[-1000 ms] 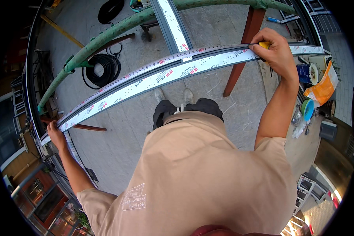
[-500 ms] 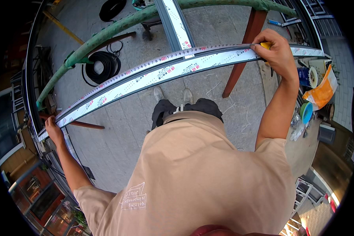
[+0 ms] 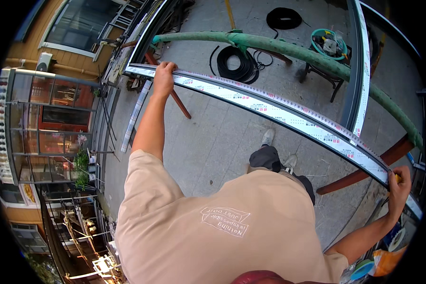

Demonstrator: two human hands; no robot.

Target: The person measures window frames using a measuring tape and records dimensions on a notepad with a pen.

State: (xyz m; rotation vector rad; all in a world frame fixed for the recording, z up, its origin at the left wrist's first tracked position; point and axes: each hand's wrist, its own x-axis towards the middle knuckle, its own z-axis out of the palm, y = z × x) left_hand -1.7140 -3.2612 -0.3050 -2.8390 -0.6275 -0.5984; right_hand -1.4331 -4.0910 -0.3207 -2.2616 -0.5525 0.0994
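Note:
A tape measure's blade [image 3: 279, 98] runs stretched along a long metal frame bar [image 3: 251, 102] covered in white printed film. Near the bar's left end, my left hand [image 3: 164, 78] is closed over the blade and the bar's edge. The blade carries on past this hand toward the frame's corner. At the right, my right hand [image 3: 400, 187] is wrapped round the yellow tape measure case [image 3: 398, 178], only a sliver of which shows between the fingers. A crossbar [image 3: 360, 75] with the same film meets the long bar not far from my right hand.
Green curved pipes [image 3: 288, 49] on reddish-brown legs [image 3: 350, 181] stand under the frame. Black coils [image 3: 234, 65] lie on the paved floor beyond. A teal basin [image 3: 329, 45] of tools sits on a small stand. An orange-and-white bag [image 3: 388, 260] and a blue tub lie lower right.
The view has swung to the left, so the frame and both hands appear farther right. Both hands keep their grips on the tape measure, which remains stretched along the bar.

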